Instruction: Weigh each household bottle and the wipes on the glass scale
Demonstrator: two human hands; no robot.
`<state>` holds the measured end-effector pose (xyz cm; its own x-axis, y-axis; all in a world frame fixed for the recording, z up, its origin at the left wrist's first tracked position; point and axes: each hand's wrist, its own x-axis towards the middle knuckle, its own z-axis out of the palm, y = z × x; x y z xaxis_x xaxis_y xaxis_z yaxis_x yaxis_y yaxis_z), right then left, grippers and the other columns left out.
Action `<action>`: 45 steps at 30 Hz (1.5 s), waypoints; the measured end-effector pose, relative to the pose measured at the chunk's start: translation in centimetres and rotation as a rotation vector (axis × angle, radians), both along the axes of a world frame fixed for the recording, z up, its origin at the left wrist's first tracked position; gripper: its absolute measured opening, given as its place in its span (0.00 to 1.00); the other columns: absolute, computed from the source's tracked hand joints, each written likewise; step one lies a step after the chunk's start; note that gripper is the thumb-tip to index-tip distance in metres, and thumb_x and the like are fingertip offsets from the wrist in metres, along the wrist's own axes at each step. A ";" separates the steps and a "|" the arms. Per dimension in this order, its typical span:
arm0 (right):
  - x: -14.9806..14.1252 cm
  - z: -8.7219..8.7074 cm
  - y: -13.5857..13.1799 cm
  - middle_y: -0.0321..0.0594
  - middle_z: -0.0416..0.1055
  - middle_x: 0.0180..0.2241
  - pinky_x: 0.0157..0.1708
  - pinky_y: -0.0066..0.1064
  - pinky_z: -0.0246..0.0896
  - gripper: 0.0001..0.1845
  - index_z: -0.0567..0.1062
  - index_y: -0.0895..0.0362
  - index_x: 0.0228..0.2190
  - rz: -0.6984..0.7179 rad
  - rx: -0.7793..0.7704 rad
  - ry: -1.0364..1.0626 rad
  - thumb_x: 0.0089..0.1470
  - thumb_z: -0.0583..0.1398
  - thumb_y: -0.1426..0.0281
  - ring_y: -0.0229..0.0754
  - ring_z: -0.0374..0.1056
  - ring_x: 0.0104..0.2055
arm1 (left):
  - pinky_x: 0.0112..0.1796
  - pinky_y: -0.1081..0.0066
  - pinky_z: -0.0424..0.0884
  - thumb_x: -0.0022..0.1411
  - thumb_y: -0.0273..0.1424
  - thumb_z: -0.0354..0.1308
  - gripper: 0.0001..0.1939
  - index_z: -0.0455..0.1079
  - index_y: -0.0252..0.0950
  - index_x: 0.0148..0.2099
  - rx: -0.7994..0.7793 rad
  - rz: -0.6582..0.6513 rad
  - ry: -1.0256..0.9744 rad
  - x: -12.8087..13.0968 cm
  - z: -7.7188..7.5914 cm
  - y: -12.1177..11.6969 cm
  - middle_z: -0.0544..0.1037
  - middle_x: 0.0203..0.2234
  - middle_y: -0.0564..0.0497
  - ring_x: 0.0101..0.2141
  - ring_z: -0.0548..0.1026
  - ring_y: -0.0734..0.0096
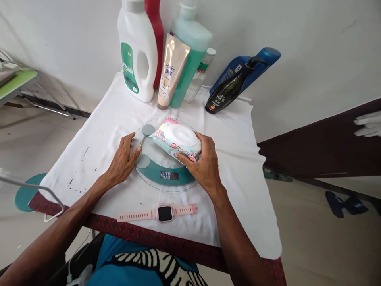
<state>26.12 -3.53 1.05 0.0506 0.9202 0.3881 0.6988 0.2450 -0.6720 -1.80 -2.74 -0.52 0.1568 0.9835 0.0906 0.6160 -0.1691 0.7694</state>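
Observation:
A round glass bathroom scale lies on the white cloth, its small display lit with digits. Over the scale is a soft pack of wet wipes with a white lid and a pink and pale blue printed wrapper. My right hand grips the pack at its right end, thumb on the near side and fingers behind. I cannot tell if the pack rests on the glass. At the scale's left rim is my left hand, thumb and fingers apart, touching the edge and holding nothing. Nearer me lies a pink-strapped smartwatch, screen dark.
Along the wall stand a white detergent jug, a red bottle, a beige tube, a green liquid bottle and a clear bottle. A black pump bottle leans against blue bottles. Left is a teal stool.

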 end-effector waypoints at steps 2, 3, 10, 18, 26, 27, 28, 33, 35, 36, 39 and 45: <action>0.3 -0.4 -0.3 0.49 0.68 0.59 0.54 0.52 0.71 0.44 0.65 0.49 0.61 -0.001 -0.014 0.054 0.50 0.71 0.45 0.55 0.67 0.61 | 0.60 0.42 0.71 0.74 0.53 0.46 0.35 0.53 0.37 0.73 -0.111 -0.008 0.005 -0.2 1.3 0.2 0.64 0.66 0.34 0.62 0.71 0.47; 0.5 -0.6 -0.5 0.49 0.67 0.61 0.54 0.52 0.71 0.47 0.64 0.49 0.63 -0.013 -0.023 0.084 0.50 0.71 0.44 0.56 0.66 0.62 | 0.58 0.42 0.73 0.74 0.54 0.47 0.36 0.53 0.38 0.73 -0.152 -0.011 0.005 -0.2 1.9 0.3 0.64 0.67 0.34 0.62 0.72 0.46; 0.4 -2.2 -1.1 0.50 0.67 0.61 0.54 0.53 0.71 0.45 0.63 0.49 0.63 -0.082 -0.020 0.147 0.52 0.70 0.46 0.55 0.68 0.60 | 0.47 0.49 0.78 0.73 0.46 0.51 0.28 0.62 0.36 0.66 0.042 0.162 0.045 2.1 0.8 2.0 0.70 0.59 0.36 0.47 0.77 0.56; 0.3 -2.1 -1.2 0.49 0.69 0.58 0.52 0.52 0.72 0.42 0.64 0.50 0.61 -0.101 0.001 0.121 0.53 0.70 0.47 0.55 0.68 0.59 | 0.51 0.51 0.77 0.72 0.36 0.49 0.20 0.69 0.35 0.60 0.145 0.227 -0.039 2.0 -1.4 2.7 0.76 0.56 0.40 0.47 0.78 0.60; 0.2 -1.8 -1.7 0.48 0.68 0.56 0.50 0.52 0.72 0.42 0.64 0.48 0.62 -0.140 -0.004 0.035 0.53 0.69 0.46 0.54 0.67 0.55 | 0.50 0.51 0.78 0.71 0.35 0.50 0.19 0.68 0.36 0.61 0.125 0.219 -0.064 1.9 -1.1 2.8 0.76 0.56 0.41 0.47 0.78 0.61; 0.2 -1.9 -1.7 0.48 0.68 0.56 0.50 0.53 0.72 0.42 0.64 0.48 0.62 -0.145 -0.002 0.025 0.53 0.69 0.46 0.55 0.67 0.55 | 0.50 0.50 0.78 0.71 0.35 0.51 0.19 0.67 0.36 0.61 0.127 0.219 -0.062 2.0 -1.1 2.7 0.76 0.57 0.41 0.47 0.78 0.61; 0.2 -1.9 -1.7 0.48 0.68 0.56 0.50 0.54 0.71 0.42 0.64 0.48 0.62 -0.149 0.000 0.018 0.53 0.69 0.46 0.55 0.67 0.55 | 0.50 0.50 0.78 0.71 0.35 0.50 0.19 0.67 0.37 0.61 0.129 0.219 -0.059 2.0 -1.2 2.7 0.76 0.57 0.41 0.47 0.78 0.61; 0.5 -1.5 -1.7 0.50 0.65 0.61 0.55 0.58 0.68 0.45 0.62 0.48 0.64 -0.105 0.062 0.034 0.52 0.68 0.44 0.60 0.64 0.62 | 0.49 0.51 0.78 0.70 0.32 0.49 0.19 0.66 0.37 0.61 0.140 0.203 -0.050 2.0 -1.6 2.6 0.75 0.56 0.41 0.48 0.77 0.61; 0.8 -1.2 -1.7 0.50 0.64 0.61 0.56 0.59 0.67 0.44 0.62 0.47 0.65 -0.089 0.091 0.032 0.54 0.66 0.44 0.60 0.63 0.63 | 0.49 0.52 0.78 0.70 0.30 0.49 0.19 0.66 0.37 0.61 0.145 0.196 -0.046 2.0 -1.7 2.6 0.75 0.55 0.41 0.48 0.77 0.62; 0.9 -1.0 -1.7 0.50 0.64 0.61 0.55 0.59 0.67 0.43 0.62 0.47 0.64 -0.087 0.099 0.025 0.55 0.65 0.44 0.60 0.62 0.64 | 0.50 0.52 0.78 0.69 0.29 0.49 0.20 0.66 0.37 0.61 0.147 0.195 -0.045 2.0 -1.7 2.7 0.74 0.55 0.42 0.48 0.77 0.62; 1.0 -0.6 -1.6 0.49 0.65 0.61 0.54 0.59 0.68 0.41 0.63 0.47 0.64 -0.097 0.084 0.003 0.56 0.63 0.43 0.60 0.63 0.64 | 0.50 0.52 0.78 0.68 0.28 0.49 0.21 0.66 0.36 0.61 0.141 0.191 -0.046 1.9 -1.8 2.7 0.74 0.54 0.42 0.47 0.77 0.62; 0.8 1.1 -0.9 0.50 0.66 0.60 0.56 0.59 0.68 0.41 0.63 0.48 0.63 -0.072 0.091 -0.032 0.55 0.63 0.42 0.59 0.63 0.63 | 0.49 0.52 0.78 0.69 0.28 0.49 0.20 0.66 0.37 0.61 0.115 0.184 -0.054 1.9 -1.6 2.7 0.73 0.54 0.42 0.47 0.77 0.62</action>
